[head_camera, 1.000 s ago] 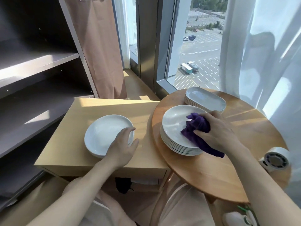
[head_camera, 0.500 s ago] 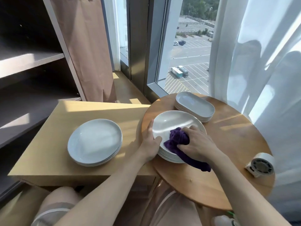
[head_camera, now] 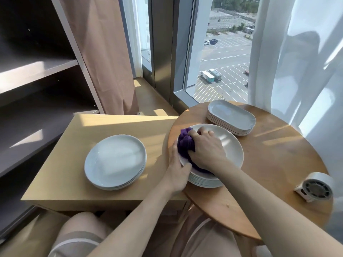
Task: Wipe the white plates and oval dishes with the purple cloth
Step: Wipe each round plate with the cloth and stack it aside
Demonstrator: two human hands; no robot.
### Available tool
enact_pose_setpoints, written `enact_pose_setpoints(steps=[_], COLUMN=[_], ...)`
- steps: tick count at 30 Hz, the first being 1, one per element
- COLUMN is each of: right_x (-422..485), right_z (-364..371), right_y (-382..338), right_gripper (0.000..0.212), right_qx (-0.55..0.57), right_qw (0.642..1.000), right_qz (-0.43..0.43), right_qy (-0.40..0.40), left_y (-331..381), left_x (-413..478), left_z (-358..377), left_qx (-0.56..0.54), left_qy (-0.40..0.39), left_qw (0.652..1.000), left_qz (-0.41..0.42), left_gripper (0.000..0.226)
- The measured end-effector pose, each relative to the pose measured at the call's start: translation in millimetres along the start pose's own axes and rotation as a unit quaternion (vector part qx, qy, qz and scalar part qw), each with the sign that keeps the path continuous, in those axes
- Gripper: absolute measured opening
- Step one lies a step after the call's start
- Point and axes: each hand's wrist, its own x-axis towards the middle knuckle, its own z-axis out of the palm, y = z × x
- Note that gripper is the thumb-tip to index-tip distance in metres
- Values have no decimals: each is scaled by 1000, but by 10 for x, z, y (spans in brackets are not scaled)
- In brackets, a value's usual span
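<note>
- Here, the purple cloth [head_camera: 185,143] is bunched in the closed grip of the right hand [head_camera: 207,149] and pressed onto the left part of the top plate [head_camera: 230,145].
- That plate's near-left rim is clasped by the left hand [head_camera: 178,171], whose fingertips are hidden behind the cloth.
- Its stack is carried by the round tabletop [head_camera: 278,154], with the oval dishes [head_camera: 232,115] stacked just behind.
- A second plate stack [head_camera: 115,162] is set on the rectangular tabletop [head_camera: 74,145].
- Markings on the small white device [head_camera: 313,188] cannot be read.
</note>
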Motion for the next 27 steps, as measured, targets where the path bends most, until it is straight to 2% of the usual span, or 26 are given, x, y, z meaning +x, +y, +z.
enact_pose_setpoints(steps=[5,12,17,21,25,27], right_x=[259,153,-239,-495,-650,-664], right_z=[-1,-312,-474,-455,-377,-313], right_y=[163,675,753,700,630,561], right_gripper=[47,44,43,32,54,38], right_qx=[-115,-208,-148,-133,-51,12], right_qw=[990,978,985,984,992,992], right_qz=[28,28,37,38,28,20], right_qy=[70,1,-85,-111,-114,-123], left_y=[-55,-160,-307,-283,-251,-263], left_x=[62,165,398,628,694,708], left_z=[-16,-35,-77,-2,78,92], left_qx=[25,33,78,-15,-88,-102], left_qy=[-41,-75,-106,-155,-143,-133], left_qw=[999,996,991,987,986,986], left_qz=[-26,-24,-35,-32,-24,-16], left_gripper=[80,79,81,82,71,69])
